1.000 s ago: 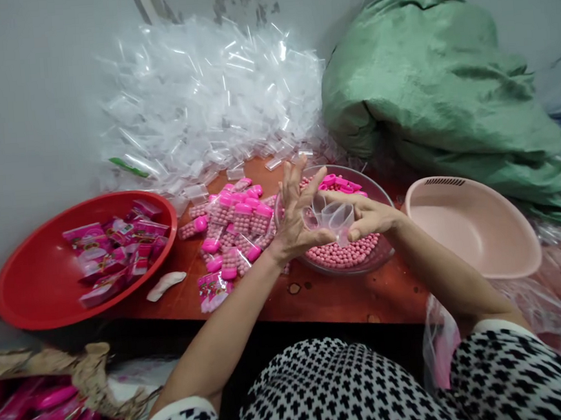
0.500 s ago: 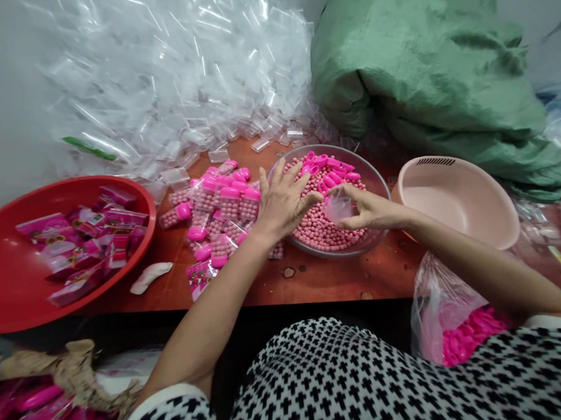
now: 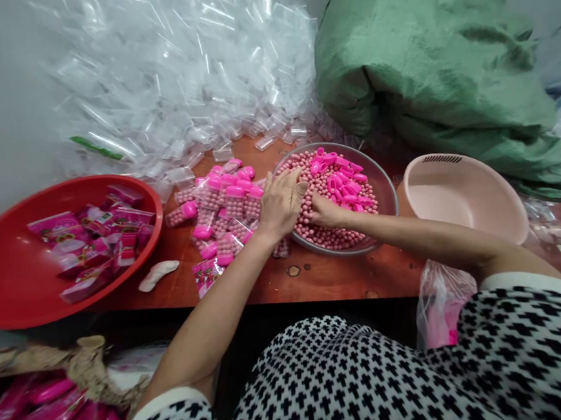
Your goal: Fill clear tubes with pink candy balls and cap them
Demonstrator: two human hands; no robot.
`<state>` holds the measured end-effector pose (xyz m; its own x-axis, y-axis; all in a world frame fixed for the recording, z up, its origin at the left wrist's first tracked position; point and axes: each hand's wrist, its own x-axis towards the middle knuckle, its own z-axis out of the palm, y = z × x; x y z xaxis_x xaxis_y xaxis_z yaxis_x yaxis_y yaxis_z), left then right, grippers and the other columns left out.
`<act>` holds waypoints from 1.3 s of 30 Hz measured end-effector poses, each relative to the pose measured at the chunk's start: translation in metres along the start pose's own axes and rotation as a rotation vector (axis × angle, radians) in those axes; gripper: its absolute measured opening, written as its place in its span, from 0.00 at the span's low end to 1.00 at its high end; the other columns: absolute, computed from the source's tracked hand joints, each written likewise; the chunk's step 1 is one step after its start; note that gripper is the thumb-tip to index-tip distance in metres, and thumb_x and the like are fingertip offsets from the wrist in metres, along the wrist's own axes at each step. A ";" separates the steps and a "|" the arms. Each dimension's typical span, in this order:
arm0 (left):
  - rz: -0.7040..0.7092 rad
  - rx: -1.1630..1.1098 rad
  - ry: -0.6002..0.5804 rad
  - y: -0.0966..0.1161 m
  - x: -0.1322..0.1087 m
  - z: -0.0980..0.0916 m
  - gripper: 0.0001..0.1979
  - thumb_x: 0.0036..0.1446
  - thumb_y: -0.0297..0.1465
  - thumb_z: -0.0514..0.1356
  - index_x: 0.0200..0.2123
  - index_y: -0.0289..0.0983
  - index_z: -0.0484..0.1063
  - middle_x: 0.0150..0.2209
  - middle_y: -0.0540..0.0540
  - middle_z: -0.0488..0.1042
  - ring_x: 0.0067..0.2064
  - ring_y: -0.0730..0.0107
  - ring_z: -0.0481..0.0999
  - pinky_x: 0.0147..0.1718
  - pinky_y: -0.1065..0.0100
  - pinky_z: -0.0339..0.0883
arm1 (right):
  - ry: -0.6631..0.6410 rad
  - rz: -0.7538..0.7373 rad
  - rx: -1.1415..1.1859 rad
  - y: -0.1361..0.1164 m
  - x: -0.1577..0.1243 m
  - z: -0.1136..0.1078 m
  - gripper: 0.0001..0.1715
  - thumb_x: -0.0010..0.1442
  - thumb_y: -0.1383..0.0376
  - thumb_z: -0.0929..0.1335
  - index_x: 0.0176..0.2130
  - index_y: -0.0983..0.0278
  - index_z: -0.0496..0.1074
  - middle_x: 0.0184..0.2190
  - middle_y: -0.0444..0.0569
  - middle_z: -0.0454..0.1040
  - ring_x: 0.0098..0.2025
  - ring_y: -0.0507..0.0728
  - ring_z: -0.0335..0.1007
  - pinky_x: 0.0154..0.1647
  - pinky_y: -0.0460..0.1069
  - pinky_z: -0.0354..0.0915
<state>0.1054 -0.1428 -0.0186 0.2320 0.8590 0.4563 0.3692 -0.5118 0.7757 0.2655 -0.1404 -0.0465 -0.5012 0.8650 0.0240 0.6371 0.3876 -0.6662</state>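
Two bare hands meet over the left side of a shallow clear bowl point(image 3: 386, 192) that stands on the reddish wooden table point(image 3: 315, 278), about midway along it and a little back from its near edge. The bowl is heaped with small round candy beads point(image 3: 341, 234), matte and pale pink, all of one size. A cluster of brighter magenta caps point(image 3: 343, 180) lies on top toward the far side. The left hand point(image 3: 282, 200) lies palm down, fingers stretched and close together, resting on the beads at the bowl's left rim. The right hand point(image 3: 324, 212) presses into the beads just beside it, its fingertips hidden under the left hand, so I cannot tell whether it grips anything. Left of the bowl, touching its rim, lie clear tubes filled with beads point(image 3: 231, 204) and closed with pink caps. A red basin point(image 3: 4, 277) of pink packets overhangs the table's left end, and an empty pink basin point(image 3: 464, 199) stands right of the bowl.
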 end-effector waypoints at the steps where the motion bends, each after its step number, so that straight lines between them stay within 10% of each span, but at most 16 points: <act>1: -0.006 -0.011 0.048 0.001 -0.001 -0.001 0.21 0.65 0.46 0.48 0.48 0.39 0.71 0.50 0.41 0.75 0.55 0.55 0.70 0.65 0.50 0.47 | 0.025 0.043 0.133 0.000 -0.002 -0.004 0.34 0.54 0.62 0.67 0.57 0.69 0.57 0.53 0.58 0.69 0.56 0.63 0.64 0.62 0.63 0.60; 4: -0.007 0.022 0.124 0.007 -0.006 -0.007 0.12 0.65 0.38 0.50 0.39 0.39 0.70 0.41 0.41 0.75 0.46 0.59 0.72 0.52 0.58 0.63 | 0.088 0.191 0.445 -0.006 -0.013 -0.018 0.45 0.53 0.55 0.69 0.62 0.66 0.49 0.54 0.57 0.68 0.54 0.61 0.67 0.59 0.60 0.65; 12: -0.111 0.068 -0.155 0.028 -0.003 -0.010 0.08 0.55 0.36 0.60 0.34 0.39 0.70 0.31 0.47 0.75 0.33 0.64 0.72 0.37 0.64 0.65 | 0.186 0.185 0.681 -0.012 -0.028 -0.026 0.57 0.50 0.47 0.73 0.66 0.60 0.43 0.65 0.58 0.56 0.66 0.62 0.56 0.66 0.59 0.59; 21: -0.176 0.059 -0.260 0.028 0.012 -0.013 0.06 0.53 0.34 0.62 0.28 0.37 0.70 0.27 0.50 0.73 0.30 0.68 0.69 0.35 0.65 0.63 | 0.043 0.127 0.269 -0.007 -0.028 -0.033 0.61 0.49 0.52 0.75 0.68 0.69 0.44 0.69 0.65 0.48 0.72 0.67 0.43 0.71 0.62 0.45; 29: -0.414 -0.521 -0.293 0.028 0.010 -0.013 0.17 0.43 0.37 0.70 0.33 0.37 0.69 0.31 0.49 0.74 0.31 0.67 0.75 0.28 0.66 0.71 | 0.235 -0.247 0.089 -0.026 -0.038 -0.088 0.19 0.65 0.56 0.63 0.54 0.57 0.70 0.53 0.51 0.73 0.52 0.59 0.71 0.56 0.59 0.66; 39: -0.289 -0.624 -0.364 0.031 0.009 -0.003 0.16 0.46 0.37 0.70 0.38 0.36 0.80 0.38 0.45 0.80 0.40 0.61 0.78 0.43 0.62 0.72 | 0.062 -0.380 -0.076 -0.032 -0.031 -0.111 0.15 0.67 0.58 0.63 0.42 0.58 0.77 0.35 0.46 0.76 0.37 0.55 0.72 0.43 0.53 0.67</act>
<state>0.1165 -0.1504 0.0105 0.5242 0.8444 0.1102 -0.0899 -0.0738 0.9932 0.3258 -0.1446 0.0573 -0.6751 0.6719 0.3048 0.4556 0.7046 -0.5441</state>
